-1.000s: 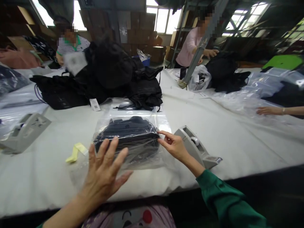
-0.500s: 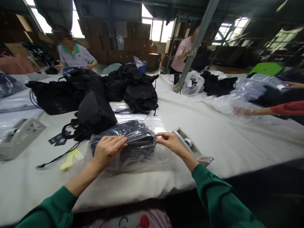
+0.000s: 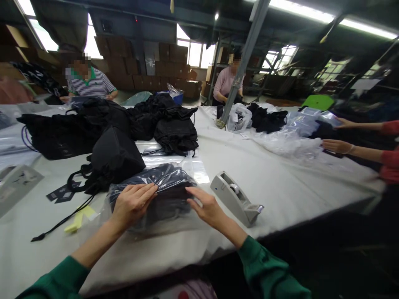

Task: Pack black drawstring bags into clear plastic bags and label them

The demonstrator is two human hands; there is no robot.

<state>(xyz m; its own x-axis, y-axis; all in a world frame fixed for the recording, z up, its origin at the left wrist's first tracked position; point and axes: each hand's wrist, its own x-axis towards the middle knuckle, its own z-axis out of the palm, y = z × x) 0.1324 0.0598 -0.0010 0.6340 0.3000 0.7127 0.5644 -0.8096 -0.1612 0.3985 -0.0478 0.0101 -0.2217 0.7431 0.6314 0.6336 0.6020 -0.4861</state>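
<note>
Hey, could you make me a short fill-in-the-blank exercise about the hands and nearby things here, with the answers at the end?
1. The left hand touches the dark folded bundle in clear plastic, and its sleeve is ____.
2. The grey wedge-shaped tape dispenser near the right hand stands on that hand's ____ side.
3. The crumpled strip lying left of the bundle is ____.

Missing words: green; right; yellow.
</note>
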